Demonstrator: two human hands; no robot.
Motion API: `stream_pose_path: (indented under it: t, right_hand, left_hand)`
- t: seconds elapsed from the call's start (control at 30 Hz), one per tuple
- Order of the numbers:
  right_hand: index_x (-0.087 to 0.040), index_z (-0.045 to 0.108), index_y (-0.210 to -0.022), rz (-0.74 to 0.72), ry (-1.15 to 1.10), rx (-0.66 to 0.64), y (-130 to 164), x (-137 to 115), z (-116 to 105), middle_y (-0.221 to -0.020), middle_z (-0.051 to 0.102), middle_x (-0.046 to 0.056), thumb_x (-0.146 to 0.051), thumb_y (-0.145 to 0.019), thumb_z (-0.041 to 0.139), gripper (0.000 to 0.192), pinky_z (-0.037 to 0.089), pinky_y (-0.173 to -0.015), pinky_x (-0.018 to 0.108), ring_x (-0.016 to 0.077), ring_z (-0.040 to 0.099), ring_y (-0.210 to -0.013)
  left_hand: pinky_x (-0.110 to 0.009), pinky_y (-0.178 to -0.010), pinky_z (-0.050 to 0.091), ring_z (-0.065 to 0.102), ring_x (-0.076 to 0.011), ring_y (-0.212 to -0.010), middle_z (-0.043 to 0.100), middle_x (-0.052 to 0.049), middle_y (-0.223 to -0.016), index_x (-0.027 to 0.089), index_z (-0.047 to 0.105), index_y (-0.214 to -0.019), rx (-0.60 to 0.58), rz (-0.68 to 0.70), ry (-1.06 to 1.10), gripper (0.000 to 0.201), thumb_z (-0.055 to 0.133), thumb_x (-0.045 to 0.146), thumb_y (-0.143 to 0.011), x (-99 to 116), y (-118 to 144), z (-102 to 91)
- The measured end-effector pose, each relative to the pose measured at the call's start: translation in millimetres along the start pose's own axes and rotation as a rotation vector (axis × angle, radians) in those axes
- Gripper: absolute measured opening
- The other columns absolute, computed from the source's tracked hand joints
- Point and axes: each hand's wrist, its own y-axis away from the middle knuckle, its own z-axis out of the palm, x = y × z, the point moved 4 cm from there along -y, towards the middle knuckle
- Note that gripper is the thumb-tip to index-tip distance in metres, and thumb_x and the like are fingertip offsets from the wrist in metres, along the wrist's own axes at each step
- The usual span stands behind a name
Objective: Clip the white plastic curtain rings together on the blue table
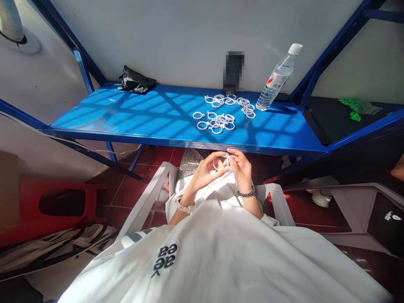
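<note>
A white curtain ring point(214, 164) is held between both hands above my lap, just in front of the table's near edge. Its left side is pinched by the thumb and fingers of my left hand point(205, 170). The fingers of my right hand point(241, 170) close on the small eyelet at its right side; whether a second small part is there I cannot tell. On the blue table point(142, 113) beyond lie several more white rings in two groups: a loose pile point(217, 122) nearer me and a curved row point(243, 102) behind it.
A water bottle point(276, 80) stands at the table's right, a blurred dark object point(233, 72) at its back, and a black plastic bag point(136, 80) at back left. White chair arms point(148, 198) flank me. A red stool point(63, 206) is left; another person's hand point(398, 168) shows far right.
</note>
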Motion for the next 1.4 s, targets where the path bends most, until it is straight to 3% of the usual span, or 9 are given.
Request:
stream_pose_path:
  t: [0.2, 0.63, 0.87, 1.07, 1.23, 1.4]
  right_hand:
    - [-0.022, 0.069, -0.101, 0.013, 0.091, 0.0, 0.8, 0.3, -2.4, -0.079, 0.07, 0.002, -0.04, -0.084, 0.064, 0.025, 0.056, -0.078, 0.034, 0.0169, 0.067, -0.077]
    - [-0.023, 0.066, -0.091, -0.005, 0.137, 0.023, 0.0, -3.4, -0.4, -0.089, 0.071, 0.004, -0.043, -0.081, 0.066, 0.023, 0.056, -0.074, 0.033, 0.0177, 0.067, -0.077]
    - [-0.023, 0.061, -0.094, -0.019, 0.14, -0.011, -0.6, -2.4, -1.6, -0.078, 0.065, 0.001, -0.043, -0.084, 0.063, 0.022, 0.054, -0.069, 0.03, 0.0154, 0.064, -0.072]
    - [-0.023, 0.055, -0.091, -0.037, 0.105, -0.07, -3.9, -4.7, 0.7, -0.073, 0.061, -0.001, -0.043, -0.086, 0.062, 0.022, 0.053, -0.069, 0.031, 0.0145, 0.062, -0.069]
    - [-0.023, 0.054, -0.09, -0.133, 0.198, -0.061, -22.0, -18.9, 3.3, -0.076, 0.062, -0.001, -0.045, -0.086, 0.061, 0.023, 0.053, -0.072, 0.031, 0.0144, 0.062, -0.07]
    - [-0.025, 0.055, -0.09, -0.239, 0.285, -0.061, -67.5, -25.7, 3.8, -0.076, 0.063, 0.0, -0.048, -0.086, 0.06, 0.025, 0.052, -0.073, 0.033, 0.0167, 0.063, -0.073]
  left_hand:
    - [-0.024, -0.066, 0.044, 0.05, -0.0113, -0.066, 0.052, 0.002, -0.068, 0.016, 0.055, -0.116, -0.028, -0.034, 0.074, 0.044, 0.071, 0.035, -0.08, 1.7, 0.1, 0.0]
    - [-0.025, -0.059, 0.04, 0.046, -0.0128, -0.066, 0.045, 0.002, -0.071, 0.022, 0.046, -0.119, -0.106, -0.03, 0.103, 0.043, 0.063, 0.043, -0.085, -1.9, 2.1, -0.4]
    - [-0.025, -0.06, 0.04, 0.048, -0.0123, -0.066, 0.047, 0.001, -0.075, 0.024, 0.039, -0.12, -0.086, -0.033, 0.115, 0.046, 0.063, 0.044, -0.085, -4.9, 3.1, 0.9]
    - [-0.025, -0.063, 0.043, 0.052, -0.0125, -0.068, 0.052, 0.001, -0.073, 0.021, 0.044, -0.12, -0.06, -0.008, 0.123, 0.043, 0.062, 0.041, -0.086, -2.0, 1.0, -1.9]
    - [-0.025, -0.061, 0.046, 0.055, -0.0137, -0.067, 0.054, 0.0, -0.072, 0.02, 0.051, -0.124, -0.109, 0.005, 0.014, 0.05, 0.065, 0.044, -0.083, 20.2, -21.2, -14.2]
    - [-0.027, -0.06, 0.047, 0.058, -0.0158, -0.066, 0.058, -0.002, -0.072, 0.018, 0.056, -0.123, -0.168, 0.064, -0.139, 0.053, 0.069, 0.046, -0.079, 29.3, -71.7, -36.5]
